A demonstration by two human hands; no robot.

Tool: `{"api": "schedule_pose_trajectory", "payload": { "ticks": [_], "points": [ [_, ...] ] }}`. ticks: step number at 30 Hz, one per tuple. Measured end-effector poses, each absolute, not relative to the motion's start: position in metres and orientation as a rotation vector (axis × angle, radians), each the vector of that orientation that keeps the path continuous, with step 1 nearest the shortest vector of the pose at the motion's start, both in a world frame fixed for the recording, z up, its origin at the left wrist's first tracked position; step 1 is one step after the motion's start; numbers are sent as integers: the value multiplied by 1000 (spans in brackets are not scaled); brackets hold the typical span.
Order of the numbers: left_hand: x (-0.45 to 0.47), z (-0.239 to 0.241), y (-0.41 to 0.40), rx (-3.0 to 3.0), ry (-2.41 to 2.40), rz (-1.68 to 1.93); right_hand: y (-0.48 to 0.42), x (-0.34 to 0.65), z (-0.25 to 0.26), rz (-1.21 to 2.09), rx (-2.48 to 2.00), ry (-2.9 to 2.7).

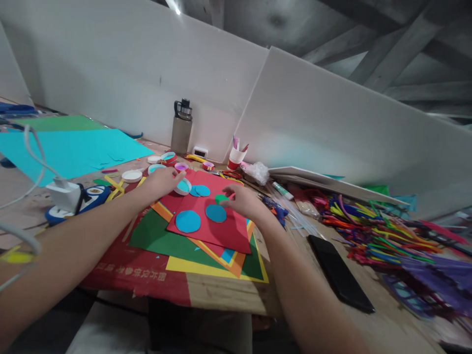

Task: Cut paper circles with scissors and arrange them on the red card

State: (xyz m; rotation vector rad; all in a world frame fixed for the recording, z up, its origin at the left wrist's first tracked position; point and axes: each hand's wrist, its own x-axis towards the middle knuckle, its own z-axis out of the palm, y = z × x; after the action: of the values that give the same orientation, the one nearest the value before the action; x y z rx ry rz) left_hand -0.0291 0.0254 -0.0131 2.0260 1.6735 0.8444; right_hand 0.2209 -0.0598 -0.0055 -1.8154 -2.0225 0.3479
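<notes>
My left hand (162,182) reaches in from the left, its fingers closed at the rim of a small round white container (183,186) with blue inside. On the right, my right hand (243,200) has its thumb and fingers bent together at a small green paper piece (220,198). Under both hands lies red paper (230,233). Two larger blue paper circles, the left one (188,221) and the right one (216,213), rest on it. Two smaller overlapping blue circles (202,191) lie between my hands. Green, orange and yellow sheets (180,264) stick out beneath the red paper.
A grey bottle (182,129) and a cup of pens (236,158) stand by the white partition. Right of my arm are a black phone (339,270) and colourful pipe cleaners (383,231). A charger with a cable (63,192) and large cyan paper (81,150) lie at left.
</notes>
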Motion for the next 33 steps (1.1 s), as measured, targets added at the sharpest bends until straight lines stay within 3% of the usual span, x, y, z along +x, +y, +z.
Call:
{"api": "schedule_pose_trajectory", "payload": {
  "ticks": [4, 9, 21, 33],
  "points": [
    [-30, -10, 25, 2219, 1601, 995, -73, 211, -2, 423, -1725, -2372],
    [-11, -10, 4, 2107, 1272, 1054, -74, 209, -7, 378, -1745, -2425],
    [15, -27, -21, 1191, 713, 746, -68, 176, -24, 245, -1361, -1877],
    [7, -21, -9, 1035, 816, 1067, -31, 222, -10, 121, -1504, -1642]
  ]
}}
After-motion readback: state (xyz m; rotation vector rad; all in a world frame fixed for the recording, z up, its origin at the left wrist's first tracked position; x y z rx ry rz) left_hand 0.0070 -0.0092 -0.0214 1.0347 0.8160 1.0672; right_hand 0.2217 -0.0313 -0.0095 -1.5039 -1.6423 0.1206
